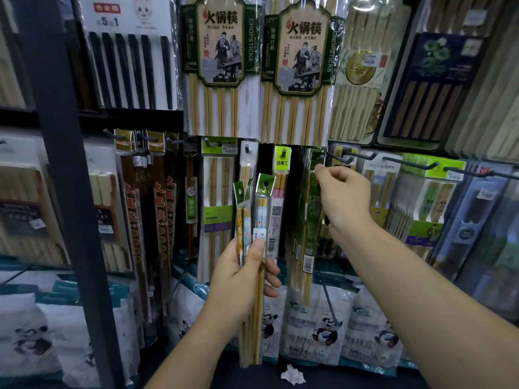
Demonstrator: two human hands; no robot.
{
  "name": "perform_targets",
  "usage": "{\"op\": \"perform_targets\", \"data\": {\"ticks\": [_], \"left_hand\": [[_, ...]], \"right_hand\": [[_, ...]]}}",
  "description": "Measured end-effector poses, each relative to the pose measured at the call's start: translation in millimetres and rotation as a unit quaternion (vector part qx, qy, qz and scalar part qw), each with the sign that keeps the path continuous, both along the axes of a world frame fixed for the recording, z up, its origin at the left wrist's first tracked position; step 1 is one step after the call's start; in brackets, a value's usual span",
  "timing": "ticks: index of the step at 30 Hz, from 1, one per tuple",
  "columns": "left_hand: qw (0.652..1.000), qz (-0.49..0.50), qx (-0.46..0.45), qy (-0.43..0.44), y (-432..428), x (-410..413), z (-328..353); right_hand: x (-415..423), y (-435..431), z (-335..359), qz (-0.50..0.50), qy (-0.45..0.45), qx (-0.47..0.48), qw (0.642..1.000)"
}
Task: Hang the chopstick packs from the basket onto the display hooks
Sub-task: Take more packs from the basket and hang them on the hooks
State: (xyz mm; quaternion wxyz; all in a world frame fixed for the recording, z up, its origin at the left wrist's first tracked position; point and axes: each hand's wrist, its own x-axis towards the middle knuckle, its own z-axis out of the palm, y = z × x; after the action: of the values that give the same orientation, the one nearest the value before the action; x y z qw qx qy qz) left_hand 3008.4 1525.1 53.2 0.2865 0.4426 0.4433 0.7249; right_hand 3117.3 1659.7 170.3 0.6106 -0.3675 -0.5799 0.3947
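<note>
Left grip [238, 279] first: fingers and thumb were curled tight round a bunch of chopstick packs [254, 214], held upright, with the thumb pressed across the front at the barcode label. Their green header tabs fanned out above that grip, and the bamboo tips hung down past my wrist.

Up and to the right, my right grip [346, 195] was pinching the top tab of a green pack [311, 220], thumb against forefinger, the other fingers curled under. That pack hung straight down from the pinch, in front of more packs of the same kind. Just above the pinch sat the tip of a display hook [321, 157]. Whether the tab's hole was on the hook I could not tell, because my fingertips covered it.

Further out to the right of that grip, more dark hooks [410, 164] stuck out with packs behind them. Well above both grips hung the big hot-pot chopstick packs [222, 66]. Below the right grip lay panda-print bags [323, 332], and a crumpled white paper [293, 374] lay low down between my forearms. A dark upright post [64, 192] stood well off to the left of the left grip.
</note>
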Motion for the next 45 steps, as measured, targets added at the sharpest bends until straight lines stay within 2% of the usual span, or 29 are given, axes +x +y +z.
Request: {"op": "perform_targets", "data": {"ticks": [9, 14, 17, 21, 28, 32, 45], "left_hand": [[1.0, -0.008, -0.002, 0.005, -1, 1, 3], [1.0, -0.02, 0.0, 0.008, 0, 4, 4], [1.0, -0.028, 0.003, 0.005, -1, 5, 4], [1.0, -0.024, 0.005, 0.011, 0, 6, 2], [0.999, 0.016, 0.0, 0.04, 4, 1, -4], [0.999, 0.015, 0.002, 0.037, 5, -2, -5], [0.999, -0.036, -0.01, 0.026, -1, -2, 0]], "right_hand": [[3, -13, -15, -0.019, -0.019, 0.021, 0.999], [2, -47, -19, 0.162, -0.081, 0.052, 0.982], [0, -55, -21, 0.192, -0.091, 0.066, 0.975], [0, -54, -19, 0.182, -0.057, 0.054, 0.98], [8, -31, 2, 0.07, 0.008, 0.048, 0.996], [10, -19, 2, 0.029, -0.003, 0.059, 0.998], [4, -7, -3, -0.003, -0.029, 0.073, 0.997]]}}
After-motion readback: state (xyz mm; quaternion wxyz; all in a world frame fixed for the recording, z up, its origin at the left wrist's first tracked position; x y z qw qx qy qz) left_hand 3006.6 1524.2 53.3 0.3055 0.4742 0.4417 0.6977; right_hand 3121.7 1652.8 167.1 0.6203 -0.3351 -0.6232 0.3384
